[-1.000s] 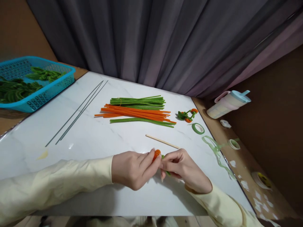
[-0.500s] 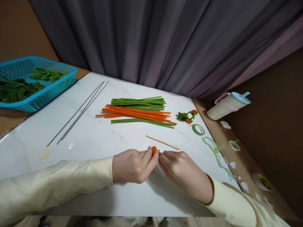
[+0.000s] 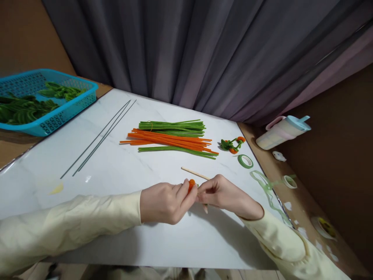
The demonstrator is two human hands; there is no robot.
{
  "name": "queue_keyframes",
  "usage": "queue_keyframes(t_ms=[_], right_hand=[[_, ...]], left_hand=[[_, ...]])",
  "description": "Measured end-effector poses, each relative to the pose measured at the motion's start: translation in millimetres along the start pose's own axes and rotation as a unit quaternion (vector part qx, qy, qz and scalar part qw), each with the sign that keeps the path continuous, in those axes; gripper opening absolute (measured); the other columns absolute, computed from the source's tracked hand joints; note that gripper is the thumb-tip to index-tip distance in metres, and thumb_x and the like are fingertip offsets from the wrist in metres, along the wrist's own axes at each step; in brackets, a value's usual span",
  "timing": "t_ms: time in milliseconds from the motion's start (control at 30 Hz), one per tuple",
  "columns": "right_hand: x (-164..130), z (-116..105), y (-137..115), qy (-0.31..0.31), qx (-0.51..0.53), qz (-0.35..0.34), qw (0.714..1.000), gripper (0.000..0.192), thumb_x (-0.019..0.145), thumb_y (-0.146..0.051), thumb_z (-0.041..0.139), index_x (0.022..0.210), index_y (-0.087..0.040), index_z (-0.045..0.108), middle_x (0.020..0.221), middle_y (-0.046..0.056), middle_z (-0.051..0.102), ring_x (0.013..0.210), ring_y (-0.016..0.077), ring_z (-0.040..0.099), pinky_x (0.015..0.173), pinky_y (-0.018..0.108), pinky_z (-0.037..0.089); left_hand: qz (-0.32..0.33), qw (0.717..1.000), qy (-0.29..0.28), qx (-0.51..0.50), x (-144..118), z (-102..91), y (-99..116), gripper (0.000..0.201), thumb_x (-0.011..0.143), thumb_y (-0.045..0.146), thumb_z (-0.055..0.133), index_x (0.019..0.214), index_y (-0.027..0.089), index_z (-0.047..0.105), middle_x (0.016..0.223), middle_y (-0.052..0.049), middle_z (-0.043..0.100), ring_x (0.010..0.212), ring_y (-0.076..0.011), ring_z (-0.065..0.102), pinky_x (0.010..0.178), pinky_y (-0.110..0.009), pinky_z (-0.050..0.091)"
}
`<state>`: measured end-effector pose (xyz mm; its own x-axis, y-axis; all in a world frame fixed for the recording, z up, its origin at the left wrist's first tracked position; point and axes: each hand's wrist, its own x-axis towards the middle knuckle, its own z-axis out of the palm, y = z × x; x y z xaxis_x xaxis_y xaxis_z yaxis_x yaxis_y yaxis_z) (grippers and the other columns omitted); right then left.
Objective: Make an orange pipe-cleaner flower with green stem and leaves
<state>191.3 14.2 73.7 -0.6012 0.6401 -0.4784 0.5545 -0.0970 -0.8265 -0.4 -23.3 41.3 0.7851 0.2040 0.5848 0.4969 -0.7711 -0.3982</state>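
My left hand (image 3: 167, 203) is closed, its thumb and fingertips pinching a small orange pipe-cleaner bud (image 3: 191, 184). Close against it, my right hand (image 3: 229, 197) is also closed, its thumb and forefinger pinched at the green stem end of the bud. Most of that stem is hidden by the fingers; only bits of green show. Just beyond the right knuckles lies a thin wooden stick (image 3: 194, 172), its near end covered by the hand. Farther back rest orange pipe cleaners (image 3: 169, 139) between green pipe cleaners (image 3: 175, 126) in bundles.
Finished orange-and-green pieces (image 3: 232, 144) lie at the right, near a roll of green tape (image 3: 245, 161) and a loose tape strip (image 3: 266, 188). A tumbler (image 3: 281, 134) stands beyond the table edge. Dark wires (image 3: 101, 138) and a blue basket (image 3: 68, 107) of green leaves are leftward.
My right hand has turned, its knuckles rising and covering the stick's near end, while its fingertips stay by the bud. My left hand keeps its pinch. The whole view has shifted slightly.
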Motion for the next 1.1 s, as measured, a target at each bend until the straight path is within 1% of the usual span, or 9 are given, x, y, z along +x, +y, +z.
queue_keyframes(t_ms=[333, 467, 600, 700, 767, 867, 967, 1033, 1100], right_hand=[[4.7, 8.9, 1.7, 0.059, 0.071, 0.016, 0.996, 0.016, 0.062, -0.013, 0.051, 0.046, -0.013, 0.054, 0.038, -0.003, 0.046, 0.037, 0.0047, 0.032, 0.040, 0.020, 0.023], [3.5, 15.7, 2.5, 0.108, -0.078, -0.068, 0.989, 0.022, 0.063, -0.011, 0.046, 0.042, -0.014, 0.045, 0.039, -0.003, 0.041, 0.042, 0.0054, 0.031, 0.043, 0.020, 0.024], [3.9, 26.0, 10.6, 0.170, -0.295, -0.197, 0.920, 0.021, 0.067, -0.008, 0.042, 0.047, -0.014, 0.041, 0.046, -0.003, 0.036, 0.045, 0.0054, 0.023, 0.046, 0.022, 0.020], [5.7, 30.3, 16.5, 0.174, -0.393, -0.209, 0.878, 0.017, 0.069, -0.007, 0.042, 0.054, -0.013, 0.048, 0.050, -0.001, 0.043, 0.046, 0.0065, 0.024, 0.048, 0.024, 0.019], [6.4, 28.0, 17.2, 0.159, -0.411, -0.190, 0.877, 0.019, 0.071, -0.007, 0.043, 0.055, -0.013, 0.051, 0.051, 0.000, 0.047, 0.045, 0.0070, 0.026, 0.048, 0.025, 0.019], [7.6, 16.1, 17.5, 0.129, -0.330, -0.162, 0.921, 0.022, 0.079, -0.018, 0.047, 0.062, -0.013, 0.060, 0.052, 0.001, 0.052, 0.045, 0.0073, 0.034, 0.048, 0.022, 0.024], [14.6, 0.2, 26.3, 0.128, -0.135, -0.110, 0.976, 0.035, 0.082, -0.042, 0.051, 0.066, -0.014, 0.064, 0.049, 0.000, 0.054, 0.041, 0.0066, 0.037, 0.043, 0.020, 0.027], [23.9, -7.9, 37.6, 0.151, 0.003, -0.071, 0.986, 0.047, 0.082, -0.053, 0.045, 0.062, -0.013, 0.061, 0.041, -0.001, 0.049, 0.032, 0.0050, 0.030, 0.036, 0.020, 0.023], [34.1, -12.3, 48.9, 0.145, 0.094, -0.054, 0.984, 0.049, 0.079, -0.056, 0.047, 0.062, -0.012, 0.059, 0.036, -0.003, 0.046, 0.028, 0.0038, 0.025, 0.033, 0.020, 0.017]], left_hand=[[0.011, 1.000, -0.004, -0.009, -2.0, 1.8, 1.5, 0.027, 0.081, 0.004, 0.038, 0.095, -0.005, 0.060, 0.082, -0.022, 0.070, 0.054, -0.0197, 0.066, 0.033, -0.024, 0.047], [-0.012, 1.000, -0.019, -0.021, -2.7, 2.4, 2.1, 0.031, 0.080, 0.001, 0.034, 0.096, -0.004, 0.060, 0.082, -0.021, 0.070, 0.049, -0.0168, 0.063, 0.032, -0.023, 0.044], [-0.028, 0.998, -0.041, -0.039, -5.3, 7.0, 2.9, 0.030, 0.078, 0.000, 0.036, 0.096, -0.003, 0.059, 0.082, -0.018, 0.070, 0.043, -0.0141, 0.058, 0.030, -0.023, 0.041], [-0.046, 0.995, -0.050, -0.073, -10.1, 15.1, 4.9, 0.027, 0.079, 0.002, 0.038, 0.097, -0.002, 0.058, 0.078, -0.015, 0.070, 0.044, -0.0140, 0.058, 0.030, -0.024, 0.040], [-0.086, 0.985, -0.073, -0.131, -13.7, 21.9, 5.2, 0.026, 0.083, 0.007, 0.039, 0.100, 0.001, 0.057, 0.075, -0.011, 0.069, 0.048, -0.0148, 0.061, 0.033, -0.023, 0.043], [-0.218, 0.927, -0.117, -0.282, -18.2, 32.9, 0.7, 0.022, 0.084, 0.016, 0.043, 0.100, 0.012, 0.058, 0.073, -0.003, 0.069, 0.055, -0.0138, 0.064, 0.048, -0.022, 0.051], [-0.335, 0.821, -0.089, -0.453, -20.7, 42.2, -8.1, 0.020, 0.081, 0.019, 0.048, 0.098, 0.012, 0.058, 0.077, -0.004, 0.070, 0.065, -0.0111, 0.066, 0.065, -0.018, 0.055], [-0.371, 0.771, -0.078, -0.511, -21.5, 46.4, -13.0, 0.024, 0.081, 0.019, 0.049, 0.101, 0.011, 0.058, 0.082, -0.006, 0.070, 0.071, -0.0117, 0.067, 0.072, -0.019, 0.054], [-0.387, 0.758, -0.080, -0.519, -21.7, 48.7, -15.1, 0.024, 0.080, 0.018, 0.049, 0.102, 0.012, 0.058, 0.084, -0.005, 0.069, 0.075, -0.0123, 0.067, 0.074, -0.020, 0.054]])
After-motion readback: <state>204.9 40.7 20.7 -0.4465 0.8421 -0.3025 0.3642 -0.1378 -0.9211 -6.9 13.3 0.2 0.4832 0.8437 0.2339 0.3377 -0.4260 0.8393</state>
